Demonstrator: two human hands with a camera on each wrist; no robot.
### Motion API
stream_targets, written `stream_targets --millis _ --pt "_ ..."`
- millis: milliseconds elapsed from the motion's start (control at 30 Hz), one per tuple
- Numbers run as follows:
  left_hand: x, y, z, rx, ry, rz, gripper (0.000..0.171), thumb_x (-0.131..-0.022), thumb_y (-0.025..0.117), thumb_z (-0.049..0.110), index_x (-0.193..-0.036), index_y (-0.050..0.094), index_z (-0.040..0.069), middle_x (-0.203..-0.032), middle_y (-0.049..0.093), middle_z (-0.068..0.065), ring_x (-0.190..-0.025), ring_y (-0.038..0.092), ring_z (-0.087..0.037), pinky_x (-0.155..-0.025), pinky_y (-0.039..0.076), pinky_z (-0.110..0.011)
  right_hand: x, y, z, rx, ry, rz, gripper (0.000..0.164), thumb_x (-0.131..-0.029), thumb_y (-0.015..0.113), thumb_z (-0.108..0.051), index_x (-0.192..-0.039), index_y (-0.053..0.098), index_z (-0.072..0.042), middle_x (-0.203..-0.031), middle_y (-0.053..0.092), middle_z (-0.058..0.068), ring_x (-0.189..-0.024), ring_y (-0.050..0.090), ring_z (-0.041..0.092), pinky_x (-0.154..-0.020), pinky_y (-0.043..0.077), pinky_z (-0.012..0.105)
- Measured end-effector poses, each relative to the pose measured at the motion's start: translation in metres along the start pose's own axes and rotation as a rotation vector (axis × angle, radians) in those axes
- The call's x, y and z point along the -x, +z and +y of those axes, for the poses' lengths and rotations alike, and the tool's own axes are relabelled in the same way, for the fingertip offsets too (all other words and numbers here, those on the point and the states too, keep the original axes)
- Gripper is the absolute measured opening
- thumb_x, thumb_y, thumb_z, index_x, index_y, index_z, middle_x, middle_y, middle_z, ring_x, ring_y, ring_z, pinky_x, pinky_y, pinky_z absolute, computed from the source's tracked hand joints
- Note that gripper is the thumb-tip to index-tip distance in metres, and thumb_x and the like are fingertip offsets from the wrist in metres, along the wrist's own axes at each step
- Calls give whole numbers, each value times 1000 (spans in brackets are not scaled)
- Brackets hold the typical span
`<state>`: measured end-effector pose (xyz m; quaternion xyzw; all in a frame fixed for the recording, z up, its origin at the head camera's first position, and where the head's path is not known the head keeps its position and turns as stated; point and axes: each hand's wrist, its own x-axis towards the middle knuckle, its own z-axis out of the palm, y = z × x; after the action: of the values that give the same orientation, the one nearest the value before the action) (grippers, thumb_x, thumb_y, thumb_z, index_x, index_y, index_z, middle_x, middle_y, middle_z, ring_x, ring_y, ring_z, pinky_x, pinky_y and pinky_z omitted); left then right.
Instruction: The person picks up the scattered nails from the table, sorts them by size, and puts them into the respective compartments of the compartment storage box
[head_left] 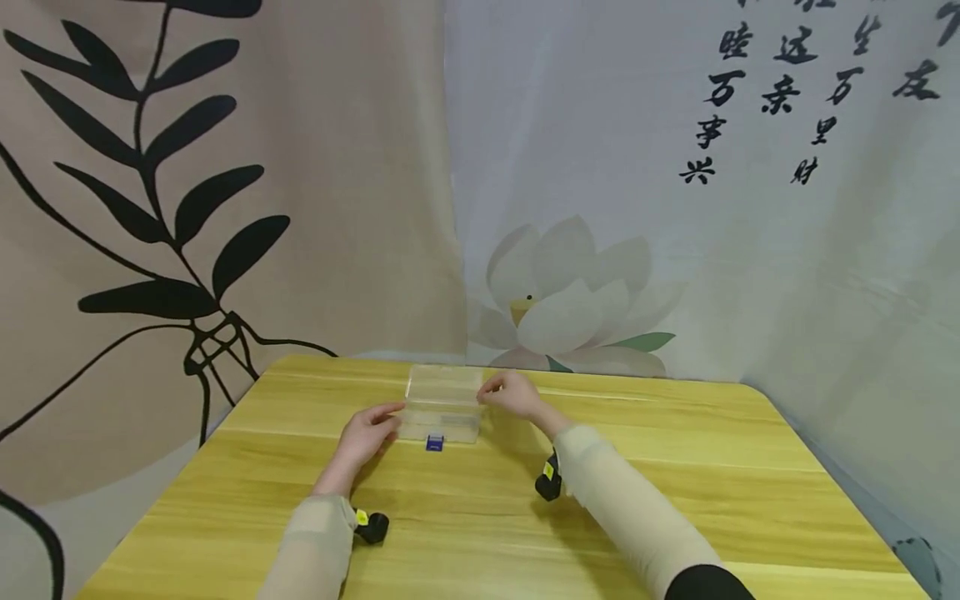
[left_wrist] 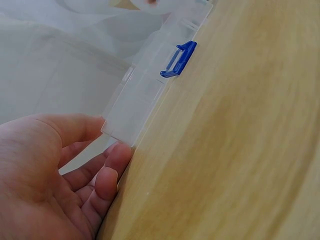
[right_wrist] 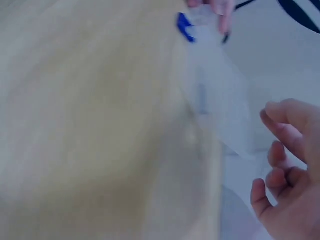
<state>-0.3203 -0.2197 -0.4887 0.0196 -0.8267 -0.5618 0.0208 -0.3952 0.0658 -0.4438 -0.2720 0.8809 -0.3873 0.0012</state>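
A clear plastic box (head_left: 438, 425) with a blue latch (head_left: 435, 442) sits on the table, its transparent lid (head_left: 444, 385) raised and tilted back. At the box's left end is my left hand (head_left: 366, 433); in the left wrist view its relaxed fingertips (left_wrist: 119, 155) touch the end wall and corner. My right hand (head_left: 512, 393) is beside the lid's right edge, fingers loosely bent. The right wrist view shows a gap between those fingers (right_wrist: 287, 115) and the blurred clear plastic (right_wrist: 220, 100), with nothing held.
The wood-grain table (head_left: 675, 467) ends just behind the lid. A printed cloth backdrop (head_left: 360, 208) with leaves, a lotus and writing hangs behind it. Small black devices (head_left: 371, 527) sit at both wrists.
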Motion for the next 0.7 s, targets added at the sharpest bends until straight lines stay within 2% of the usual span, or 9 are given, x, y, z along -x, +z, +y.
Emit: stream_targets --millis 133,267,533,700 --pt "0 3 2 -11 0 2 35 -98 58 16 -132 60 6 -106 66 -15 -75 60 -18 -53 47 -28 16 -33 3 -40 -22 -19 14 -88 70 -16 -93 77 -5 -92 69 -1 -79 49 16 -66 42 30" --pt "-1 3 2 -5 4 -5 36 -98 57 14 -133 59 4 -104 66 -16 -73 59 -18 -51 46 -27 38 -59 11 -90 -1 -30 12 -89 71 -16 -95 75 -7 -96 67 1 -79 49 17 -66 42 31" --pt "-2 2 1 3 0 0 35 -98 58 14 -132 60 5 -104 66 -16 -75 60 -18 -52 46 -26 84 -82 45 -151 84 -24 21 -92 66 -16 -102 72 1 -103 66 8 -87 56 19 -76 47 38" --pt "0 2 2 -17 2 -2 35 -98 57 14 -132 59 5 -105 66 -17 -76 61 -20 -54 47 -27 114 -90 66 -150 142 17 22 -92 66 -14 -104 71 3 -102 67 8 -89 58 18 -77 48 35"
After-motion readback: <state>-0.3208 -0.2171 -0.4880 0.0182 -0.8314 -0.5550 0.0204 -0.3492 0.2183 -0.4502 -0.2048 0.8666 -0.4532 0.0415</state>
